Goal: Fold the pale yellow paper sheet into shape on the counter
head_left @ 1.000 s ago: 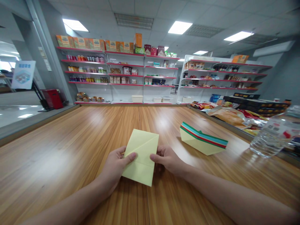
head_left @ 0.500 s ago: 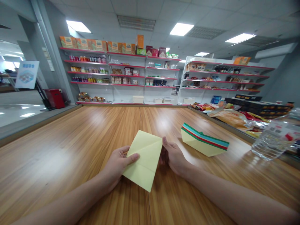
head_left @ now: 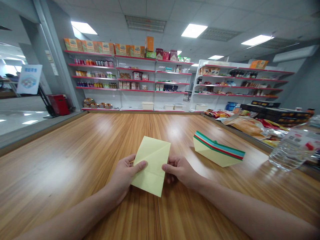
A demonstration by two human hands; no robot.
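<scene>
Paper [head_left: 153,166] lengthwise forward, far end rightward

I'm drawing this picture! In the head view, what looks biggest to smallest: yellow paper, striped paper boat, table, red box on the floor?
By area shown, largest first:
1. Table
2. Yellow paper
3. Striped paper boat
4. Red box; it's farther away, so its real size is unsure.

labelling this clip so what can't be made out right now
- Underside of the yellow paper: head view, faces away.
- Some fingertips of the left hand: head view, hidden by the paper.
- Part of the clear bottle: head view, cut off by the right edge.
- Wording on the sign: head view, blurred, too small.
</scene>
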